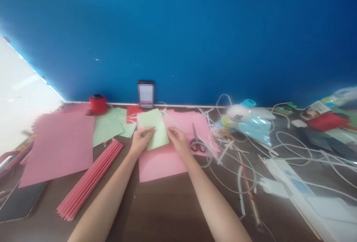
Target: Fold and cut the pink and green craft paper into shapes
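Observation:
A light green sheet of paper (155, 129) is held up between my two hands, tilted over larger pink paper (158, 165) on the table. My left hand (141, 140) pinches its left edge, thumb on the front face. At the right edge, my right hand (178, 141) has its fingertips closed on the same sheet. Dark-handled scissors (197, 141) lie on the pink paper, just right of my right hand. To the left of my left arm rests a pleated strip of pink paper (90, 178). More green paper (108, 124) lies beyond it.
A phone (145, 95) leans against the blue wall. Pink sheets (61, 141) and a red round object (97, 104) are at left, with a dark phone (22, 199) in front. At right are paper scraps, looping white cables (231, 186), a white bottle (238, 112) and a power strip (295, 186).

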Tool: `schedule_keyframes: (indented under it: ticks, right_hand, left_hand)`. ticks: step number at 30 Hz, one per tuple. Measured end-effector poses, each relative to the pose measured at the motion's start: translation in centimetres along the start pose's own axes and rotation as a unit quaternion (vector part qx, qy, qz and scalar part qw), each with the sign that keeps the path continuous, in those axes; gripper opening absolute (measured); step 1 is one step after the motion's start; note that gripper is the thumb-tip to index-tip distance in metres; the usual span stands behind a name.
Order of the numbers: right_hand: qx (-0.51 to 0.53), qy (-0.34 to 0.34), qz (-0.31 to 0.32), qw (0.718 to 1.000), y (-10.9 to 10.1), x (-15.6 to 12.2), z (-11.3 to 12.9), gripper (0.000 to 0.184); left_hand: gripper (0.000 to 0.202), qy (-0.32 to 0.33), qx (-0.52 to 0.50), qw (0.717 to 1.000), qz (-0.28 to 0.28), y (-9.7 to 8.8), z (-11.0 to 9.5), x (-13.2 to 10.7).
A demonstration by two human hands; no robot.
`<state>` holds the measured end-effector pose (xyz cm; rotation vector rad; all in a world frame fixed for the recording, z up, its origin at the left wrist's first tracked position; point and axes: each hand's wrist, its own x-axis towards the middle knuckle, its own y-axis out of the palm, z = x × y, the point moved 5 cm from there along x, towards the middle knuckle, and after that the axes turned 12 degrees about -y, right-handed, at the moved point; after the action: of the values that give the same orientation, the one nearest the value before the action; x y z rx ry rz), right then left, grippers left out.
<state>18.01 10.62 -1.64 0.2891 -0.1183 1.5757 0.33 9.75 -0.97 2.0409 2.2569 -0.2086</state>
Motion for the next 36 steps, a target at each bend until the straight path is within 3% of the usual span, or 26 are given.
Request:
schedule_keyframes:
  ticks: [5,11,14,36]
  right_hand:
    - [-0.011,-0.011,-0.052,0.999,-0.6,-0.1,-0.1,0.022]
    - [0.002,0.000,-0.012,1.000,-0.2,-0.1,-0.2,0.023]
    - [0.013,-0.004,-0.016,1.000,-0.3,-0.1,-0.2,0.023]
    - [0.016,-0.004,-0.059,0.998,-0.7,0.1,-0.1,0.022]
  left_hand:
    - [0.038,0.008,-0.014,0.999,0.039,0.6,-0.2,-0.2]
    - [0.027,0.023,0.049,0.998,0.022,0.5,-0.3,-0.2]
    - [0.025,0.027,0.033,0.999,0.016,0.4,-0.8,-0.5]
    - [0.041,-0.051,-0.040,0.996,0.057,0.9,-0.7,-0.7]
